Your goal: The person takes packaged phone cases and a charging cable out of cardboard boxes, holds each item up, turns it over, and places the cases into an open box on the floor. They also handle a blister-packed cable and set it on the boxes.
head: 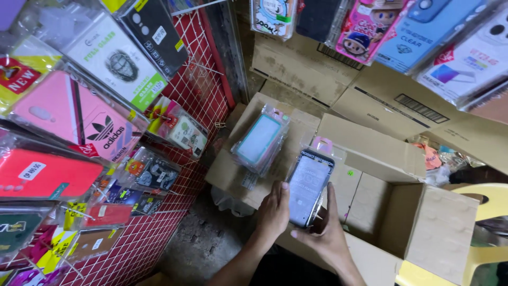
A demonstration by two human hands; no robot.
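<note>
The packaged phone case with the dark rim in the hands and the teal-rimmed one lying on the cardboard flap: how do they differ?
The dark-rimmed packaged phone case is held up over the open cardboard box by the left hand and right hand; the teal-rimmed packaged phone case lies untouched on the cardboard flap. The held one is single; the teal one tops a small stack. Both sit in clear plastic sleeves with pink hang tabs.

Hanging packaged phone cases [423,32] are cut off by the top edge; those on the red grid rack [196,106] run off the left edge. A yellow plastic chair [489,212] is cropped at right. The open cardboard box [402,212] hides its interior.
</note>
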